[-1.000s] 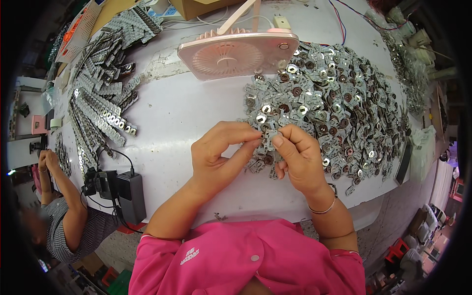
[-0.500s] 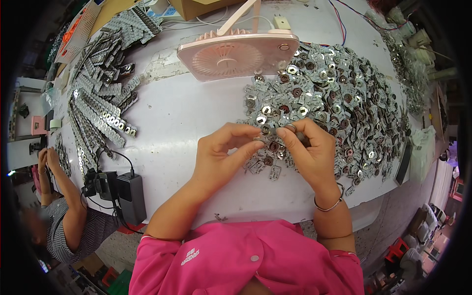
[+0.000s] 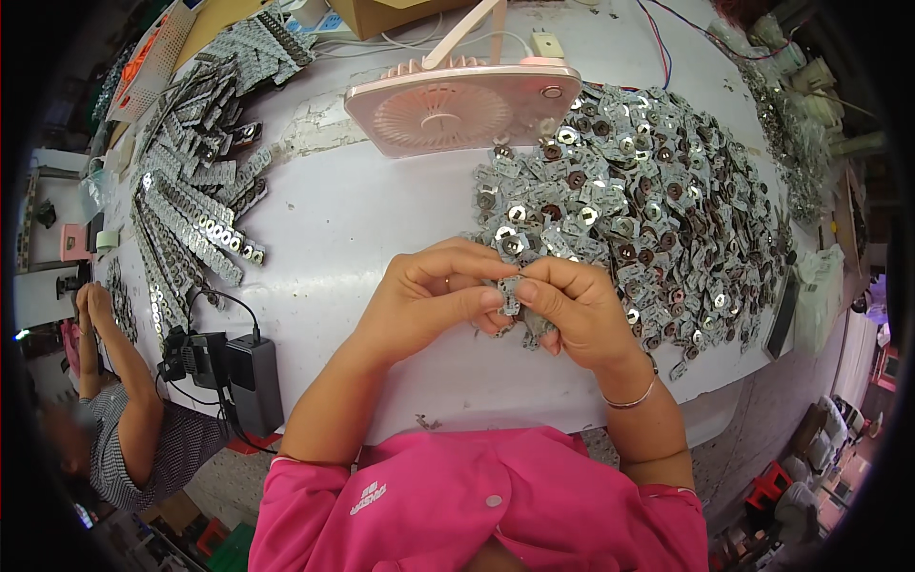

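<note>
A small flat silvery metal part (image 3: 511, 297) is pinched between my two hands, just in front of the near left edge of a large pile of similar metal parts (image 3: 658, 205). My left hand (image 3: 429, 296) is closed, thumb and fingertips at the part's left side. Closed as well, my right hand (image 3: 579, 310) grips the part from the right with its thumb on top. Curled fingers hide some of the part, and I cannot tell whether more pieces are under them. Many parts in the pile carry round shiny or brown discs.
Behind my hands stands a pink fan (image 3: 443, 114). Long rows of joined metal pieces (image 3: 195, 224) lie at the left, near a dark grey box with cables (image 3: 253, 381). A person in a checked top (image 3: 133, 448) sits at far left. A white basket (image 3: 152, 62) stands back left.
My hands have come together and moved slightly nearer to me. Before, they were apart over the pile's edge; now both fingertips meet at one metal part.
</note>
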{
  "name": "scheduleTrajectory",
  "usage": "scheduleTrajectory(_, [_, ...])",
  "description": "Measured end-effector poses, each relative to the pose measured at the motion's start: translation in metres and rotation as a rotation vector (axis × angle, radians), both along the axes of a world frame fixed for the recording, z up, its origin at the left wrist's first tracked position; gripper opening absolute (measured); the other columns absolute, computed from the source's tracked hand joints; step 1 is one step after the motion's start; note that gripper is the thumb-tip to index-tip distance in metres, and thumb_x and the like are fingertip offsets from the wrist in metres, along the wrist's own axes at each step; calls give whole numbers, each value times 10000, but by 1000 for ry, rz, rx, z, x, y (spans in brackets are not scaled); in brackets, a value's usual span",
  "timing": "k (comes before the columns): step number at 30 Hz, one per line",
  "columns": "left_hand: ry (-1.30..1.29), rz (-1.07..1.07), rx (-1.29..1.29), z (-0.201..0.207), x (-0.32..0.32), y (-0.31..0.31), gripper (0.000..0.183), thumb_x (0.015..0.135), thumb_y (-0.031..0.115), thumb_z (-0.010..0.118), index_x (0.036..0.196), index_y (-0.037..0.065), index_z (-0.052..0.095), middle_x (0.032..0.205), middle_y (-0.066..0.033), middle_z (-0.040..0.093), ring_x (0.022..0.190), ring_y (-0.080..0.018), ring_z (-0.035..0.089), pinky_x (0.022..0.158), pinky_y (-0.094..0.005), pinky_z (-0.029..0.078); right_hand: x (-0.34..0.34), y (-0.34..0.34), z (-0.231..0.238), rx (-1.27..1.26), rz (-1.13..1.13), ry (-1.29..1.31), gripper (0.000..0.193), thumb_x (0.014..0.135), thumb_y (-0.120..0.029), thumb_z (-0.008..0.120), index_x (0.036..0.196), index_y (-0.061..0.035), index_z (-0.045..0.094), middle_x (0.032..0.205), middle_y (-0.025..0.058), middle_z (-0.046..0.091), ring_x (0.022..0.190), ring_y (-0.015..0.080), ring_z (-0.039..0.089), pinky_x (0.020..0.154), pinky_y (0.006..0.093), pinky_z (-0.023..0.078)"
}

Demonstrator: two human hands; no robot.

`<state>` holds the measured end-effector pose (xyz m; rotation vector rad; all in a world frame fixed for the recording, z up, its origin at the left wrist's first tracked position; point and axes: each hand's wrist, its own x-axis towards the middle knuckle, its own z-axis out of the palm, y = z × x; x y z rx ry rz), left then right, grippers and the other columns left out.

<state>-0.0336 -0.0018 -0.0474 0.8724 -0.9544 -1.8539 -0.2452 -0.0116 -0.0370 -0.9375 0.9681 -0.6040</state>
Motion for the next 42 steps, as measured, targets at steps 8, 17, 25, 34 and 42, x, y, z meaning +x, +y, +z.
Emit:
scheduleTrajectory(8, [-59,176,33,-6,-15,4,161,904,28,691,1064,25,707,1032,-68,667,854,-153,677,723,-294,575,6,4,-8,25,-113,-116,208,1011,-232,581,999,-31,633,696,-28,566,473,22,475,422,176,386])
scheduleTrajectory(17, [-695,355,-914,-9,-16,8,290,767,-68,783,1030,13,688,1002,-132,709,852,-203,672,737,-294,540,6,8,1,-203,-185,83,221,1025,-219,558,1035,-18,649,666,-49,548,490,5,482,435,170,391])
scheduleTrajectory(25, [-690,339,-817,-7,-20,7,286,741,-21,816,1004,13,707,968,-126,721,838,-214,679,725,-305,532,5,9,4,-114,-220,52,225,1020,-239,573,994,-28,645,661,-56,529,485,-2,463,433,176,392])
scheduleTrajectory(34, [-821,286,-904,-2,-21,5,205,776,124,792,962,96,712,922,-41,709,810,-231,672,705,-337,513,-2,5,1,-181,-290,110,106,929,-120,687,905,-40,622,633,-47,543,504,2,484,440,169,370])
scheduleTrajectory(42, [-1529,447,-747,42,81,-16,169,812,54,716,978,71,686,988,-97,708,944,-313,658,823,-394,521,-27,-7,10,-704,-399,606,116,904,-86,708,862,4,650,638,-19,581,572,23,441,511,209,344])
